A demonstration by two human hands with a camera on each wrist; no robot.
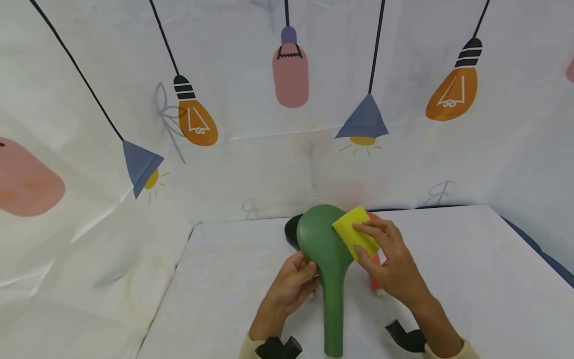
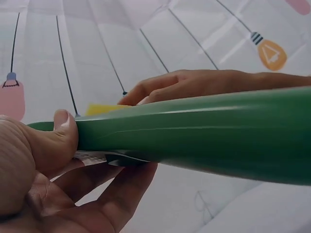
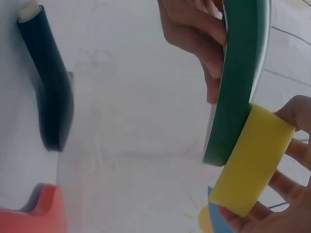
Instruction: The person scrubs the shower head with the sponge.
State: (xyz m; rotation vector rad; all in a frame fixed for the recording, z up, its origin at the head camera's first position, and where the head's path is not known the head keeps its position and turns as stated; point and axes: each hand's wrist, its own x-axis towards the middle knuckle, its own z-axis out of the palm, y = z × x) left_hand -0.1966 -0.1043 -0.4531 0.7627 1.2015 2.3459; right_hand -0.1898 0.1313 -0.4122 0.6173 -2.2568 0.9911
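A green hand shower head (image 1: 333,294) is held up over the white table, its smooth rounded back facing the head camera and its handle pointing toward me. My left hand (image 1: 293,281) grips the edge of its round head, thumb on the back and fingers underneath. In the left wrist view part of a pale textured face shows below the green shell. My right hand (image 1: 394,262) pinches a yellow sponge (image 1: 352,230) between thumb and fingers. The sponge lies against the right side of the round head; in the right wrist view the sponge (image 3: 252,160) meets the green edge.
Behind the green one, a black shower head (image 1: 292,230) and a red shower head (image 1: 375,281) lie on the white table (image 1: 215,279), both partly hidden. A white sheet printed with lamps and bulbs (image 1: 251,169) stands behind the table and along its left side.
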